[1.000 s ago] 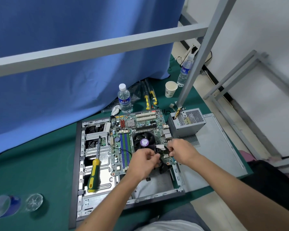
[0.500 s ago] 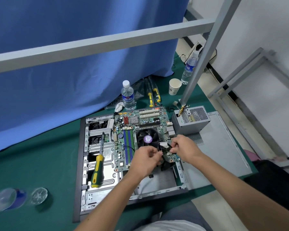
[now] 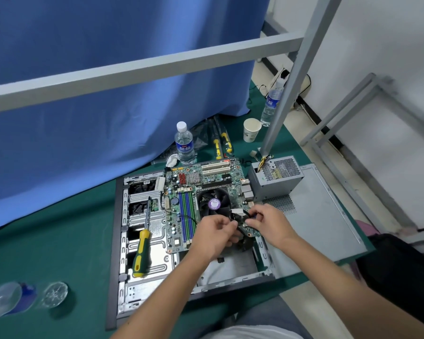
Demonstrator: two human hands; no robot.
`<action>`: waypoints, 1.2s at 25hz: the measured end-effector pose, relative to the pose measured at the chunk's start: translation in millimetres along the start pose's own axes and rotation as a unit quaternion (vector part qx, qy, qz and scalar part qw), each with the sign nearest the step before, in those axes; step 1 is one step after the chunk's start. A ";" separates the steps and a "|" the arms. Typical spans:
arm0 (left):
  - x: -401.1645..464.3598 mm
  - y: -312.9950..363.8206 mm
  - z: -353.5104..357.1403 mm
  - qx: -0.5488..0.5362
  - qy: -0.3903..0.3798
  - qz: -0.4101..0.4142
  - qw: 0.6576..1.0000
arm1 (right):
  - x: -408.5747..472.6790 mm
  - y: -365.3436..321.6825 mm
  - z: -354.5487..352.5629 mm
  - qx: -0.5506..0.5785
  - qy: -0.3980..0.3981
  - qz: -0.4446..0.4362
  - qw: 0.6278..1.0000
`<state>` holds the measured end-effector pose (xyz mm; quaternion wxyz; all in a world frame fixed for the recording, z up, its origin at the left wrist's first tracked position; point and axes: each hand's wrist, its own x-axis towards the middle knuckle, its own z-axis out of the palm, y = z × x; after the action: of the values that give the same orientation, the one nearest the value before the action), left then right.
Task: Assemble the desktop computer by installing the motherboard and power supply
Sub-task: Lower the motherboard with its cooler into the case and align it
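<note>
Case [image 3: 123,241], bottles on green table [image 3: 59,241]

I see the motherboard [image 3: 201,189] lying in the open case [image 3: 123,241], the screwdriver [image 3: 142,250] to its left, the power supply [image 3: 275,177] right on the side panel [image 3: 328,216].

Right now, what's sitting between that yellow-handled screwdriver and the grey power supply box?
In the head view, the green motherboard with its black CPU fan lies between the screwdriver and the power supply.

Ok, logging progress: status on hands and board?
Left hand, right hand both pinching black cable. Green motherboard in grey case. Grey power supply outside.
</note>
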<state>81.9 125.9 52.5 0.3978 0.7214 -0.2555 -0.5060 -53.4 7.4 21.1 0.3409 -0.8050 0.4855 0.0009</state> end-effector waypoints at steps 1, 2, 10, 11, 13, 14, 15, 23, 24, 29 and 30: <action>-0.8 0.1 1.0 -0.028 -0.003 -0.010 1.000 | -8.7 0.0 -1.2 0.050 0.025 0.009 0.998; -1.9 0.7 2.6 -0.055 -0.006 -0.019 0.998 | -18.2 0.5 -2.7 0.108 0.045 0.020 0.993; -9.5 12.3 18.2 -0.043 0.015 -0.014 0.999 | -44.0 13.9 -14.8 0.139 -0.067 -0.025 0.988; -8.5 14.4 12.7 0.057 0.051 0.034 0.996 | -36.6 22.7 -21.8 0.049 -0.058 -0.036 0.996; -3.9 22.4 -1.4 0.239 0.120 0.127 0.955 | -23.6 35.9 -33.8 -0.113 -0.050 -0.057 0.991; 2.9 25.7 -8.9 0.307 0.135 0.159 0.929 | -18.0 36.4 -36.5 -0.157 -0.045 -0.075 0.984; 11.4 29.3 -16.6 0.362 0.123 0.168 0.908 | -13.2 31.9 -37.2 -0.176 -0.043 -0.098 0.979; 48.9 41.1 -29.3 0.542 0.005 0.074 0.837 | 26.6 1.6 -26.6 -0.207 -0.122 -0.159 0.958; 49.2 40.6 -28.6 0.544 0.007 0.073 0.836 | 29.9 2.9 -25.5 -0.202 -0.133 -0.154 0.958; 48.0 40.9 -27.0 0.537 0.016 0.073 0.840 | 31.2 -1.9 -21.8 -0.205 -0.130 -0.153 0.958; 46.9 41.5 -26.7 0.535 0.016 0.073 0.842 | 30.7 -3.0 -22.2 -0.209 -0.129 -0.156 0.957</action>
<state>125.0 75.2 66.9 -0.0101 0.8097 -0.5315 -0.2486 -42.2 -27.9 29.6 0.2203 -0.9173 0.2944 0.1531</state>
